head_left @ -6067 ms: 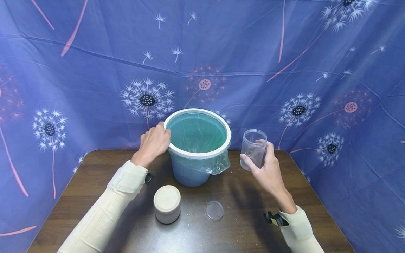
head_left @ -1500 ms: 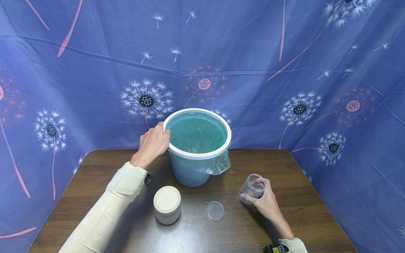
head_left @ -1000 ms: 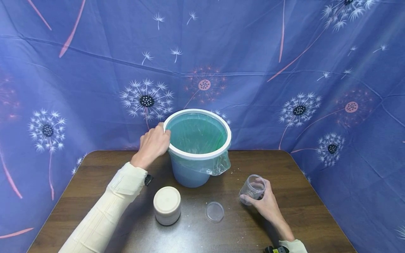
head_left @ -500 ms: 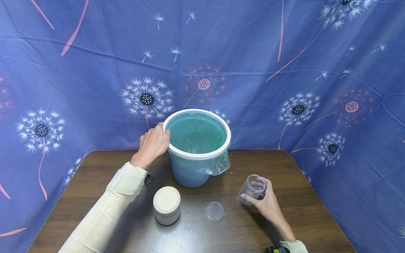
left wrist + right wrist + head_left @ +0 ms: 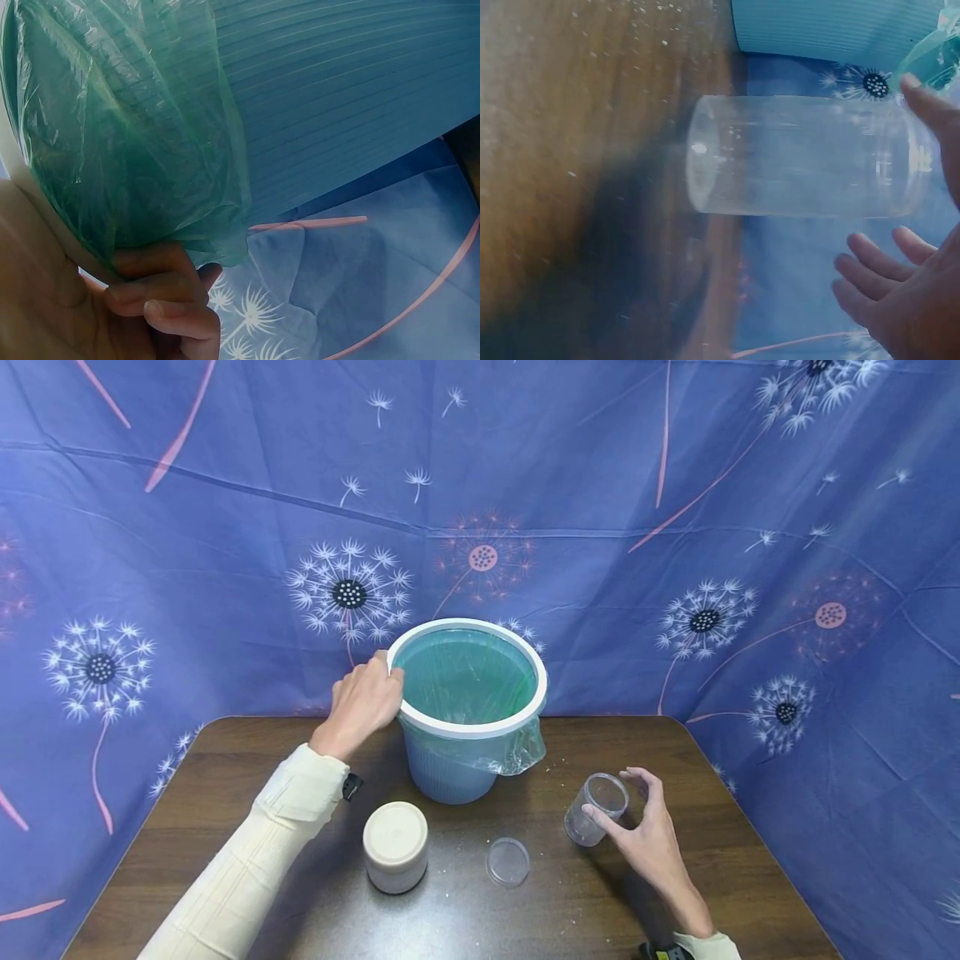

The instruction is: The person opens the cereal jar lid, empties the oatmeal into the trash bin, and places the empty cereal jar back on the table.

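My left hand point(image 5: 362, 703) grips the white rim of a blue ribbed trash bin point(image 5: 450, 772). In the left wrist view, the fingers point(image 5: 180, 319) are curled at that rim, against the green bin liner point(image 5: 135, 127) folded over it. A clear plastic jar point(image 5: 583, 823) without a lid stands upright on the table. My right hand point(image 5: 652, 843) is spread around the jar, thumb on the near side. In the right wrist view a gap separates the fingers point(image 5: 866, 270) from the jar point(image 5: 802, 157); whether the thumb touches it I cannot tell.
A beige lidded canister point(image 5: 396, 847) stands in front of the bin. To its right lies a clear round lid point(image 5: 508, 862). White crumbs dot the brown wooden table point(image 5: 465, 935). A blue dandelion-print cloth point(image 5: 585, 568) hangs behind and at the sides.
The jar, held raised beside the bin about six seconds ago, came down onto the table. My right fingers have since let go of it and spread. The left hand stays on the rim.
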`<state>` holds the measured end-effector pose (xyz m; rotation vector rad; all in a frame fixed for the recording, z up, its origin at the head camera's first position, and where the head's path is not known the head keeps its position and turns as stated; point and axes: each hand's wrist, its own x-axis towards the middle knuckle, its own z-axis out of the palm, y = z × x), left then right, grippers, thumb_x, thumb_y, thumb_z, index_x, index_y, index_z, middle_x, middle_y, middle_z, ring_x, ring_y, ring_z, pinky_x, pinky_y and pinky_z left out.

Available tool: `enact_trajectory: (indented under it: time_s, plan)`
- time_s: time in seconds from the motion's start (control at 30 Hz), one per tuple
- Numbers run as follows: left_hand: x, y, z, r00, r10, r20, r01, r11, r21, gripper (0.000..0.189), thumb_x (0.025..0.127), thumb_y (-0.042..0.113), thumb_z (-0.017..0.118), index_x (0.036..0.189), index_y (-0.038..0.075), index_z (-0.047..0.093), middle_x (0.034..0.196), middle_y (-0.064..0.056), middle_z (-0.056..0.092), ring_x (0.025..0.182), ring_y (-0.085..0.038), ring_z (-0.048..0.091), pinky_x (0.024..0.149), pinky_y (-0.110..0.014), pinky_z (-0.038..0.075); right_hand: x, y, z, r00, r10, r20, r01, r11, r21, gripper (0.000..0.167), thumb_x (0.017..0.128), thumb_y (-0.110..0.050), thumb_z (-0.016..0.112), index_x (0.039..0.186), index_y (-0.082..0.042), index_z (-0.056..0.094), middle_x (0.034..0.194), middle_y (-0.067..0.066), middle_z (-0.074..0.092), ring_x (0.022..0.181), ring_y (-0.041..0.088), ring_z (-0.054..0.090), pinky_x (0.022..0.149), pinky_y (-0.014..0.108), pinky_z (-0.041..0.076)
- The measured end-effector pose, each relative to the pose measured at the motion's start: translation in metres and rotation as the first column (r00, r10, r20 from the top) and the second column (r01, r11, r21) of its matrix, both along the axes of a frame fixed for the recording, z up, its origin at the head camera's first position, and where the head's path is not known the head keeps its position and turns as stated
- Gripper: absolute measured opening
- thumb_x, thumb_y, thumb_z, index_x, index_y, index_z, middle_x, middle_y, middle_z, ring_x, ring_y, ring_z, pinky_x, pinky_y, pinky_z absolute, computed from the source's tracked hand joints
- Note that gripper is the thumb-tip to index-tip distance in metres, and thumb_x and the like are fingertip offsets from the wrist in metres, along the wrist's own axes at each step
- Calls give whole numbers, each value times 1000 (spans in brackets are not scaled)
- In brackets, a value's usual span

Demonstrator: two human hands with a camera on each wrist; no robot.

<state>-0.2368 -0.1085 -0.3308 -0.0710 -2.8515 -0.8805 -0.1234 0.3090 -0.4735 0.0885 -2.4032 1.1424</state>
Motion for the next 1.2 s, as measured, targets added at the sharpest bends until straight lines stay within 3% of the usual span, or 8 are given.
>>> enact_trajectory:
  time_s: [0.2, 0.37, 0.43, 0.63, 0.77, 0.87, 1.0, 1.2]
  plan:
    - [-1, 0, 1, 1000, -1, 4, 1, 1000, 4, 54, 110, 28, 36, 149, -6, 50, 128, -32, 68, 119, -53, 66, 98, -67, 47, 1, -4, 15, 994, -18, -109, 26, 997, 77, 94, 73, -13, 99, 148, 3, 46, 146, 20, 54, 142, 40, 46, 117, 24, 26]
    - [-5, -2, 0, 1000, -4, 1, 4, 1000, 6, 54, 110, 29, 36, 149, -7, 50, 128, -33, 67, 119, -54, 65, 99, -67, 47, -3, -15, 28, 969, 22, -245, 17, 988, 156, 92, 72, -13, 98, 147, 7, 48, 147, 25, 53, 143, 48, 41, 122, 47, 25]
    - [-7, -2, -1, 1000, -4, -12, 4, 1000, 4, 52, 110, 29, 37, 145, -6, 53, 125, -33, 68, 117, -54, 66, 98, -67, 47, -4, -21, 32, 962, 41, -269, 4, 986, 165, 90, 73, -13, 97, 147, 7, 49, 148, 24, 53, 144, 48, 40, 121, 50, 24]
    - [-12, -4, -4, 999, -7, -41, 7, 1000, 5, 46, 109, 29, 37, 134, -5, 58, 119, -31, 70, 113, -54, 67, 95, -66, 48, -5, -44, 41, 938, 109, -328, -77, 991, 111, 83, 74, -6, 96, 145, 4, 54, 145, 17, 59, 139, 31, 49, 119, 27, 29]
    - [-14, -4, -4, 999, -9, -34, 9, 1000, 1, 47, 109, 28, 37, 136, -5, 57, 121, -32, 69, 115, -54, 67, 95, -67, 48, -5, -63, 43, 911, 178, -373, -155, 984, 92, 75, 73, -2, 95, 140, 1, 61, 134, 15, 66, 121, 27, 60, 109, 24, 39]
    - [-14, -4, -3, 1000, -11, -28, 11, 1000, 0, 47, 109, 28, 37, 137, -5, 56, 122, -32, 69, 115, -54, 67, 96, -66, 48, -4, -77, 41, 916, 242, -320, -228, 970, 80, 70, 76, -5, 95, 138, -5, 62, 129, 8, 69, 112, 26, 62, 102, 25, 43]
    - [-14, -4, -3, 1000, -5, -25, 5, 1000, 2, 48, 109, 29, 37, 137, -5, 56, 122, -31, 69, 115, -54, 67, 96, -66, 48, -2, -96, 36, 914, 355, -194, -351, 935, 58, 67, 83, -11, 93, 141, -11, 59, 131, 2, 68, 114, 23, 64, 101, 29, 45]
    - [-15, -4, -3, 1000, -3, -22, 3, 1000, 0, 49, 109, 29, 37, 139, -5, 56, 124, -32, 69, 116, -54, 66, 96, -67, 48, -8, -124, 22, 844, 529, -94, -532, 847, -15, 65, 88, -15, 90, 144, -12, 56, 133, 5, 69, 118, 24, 66, 100, 39, 50]
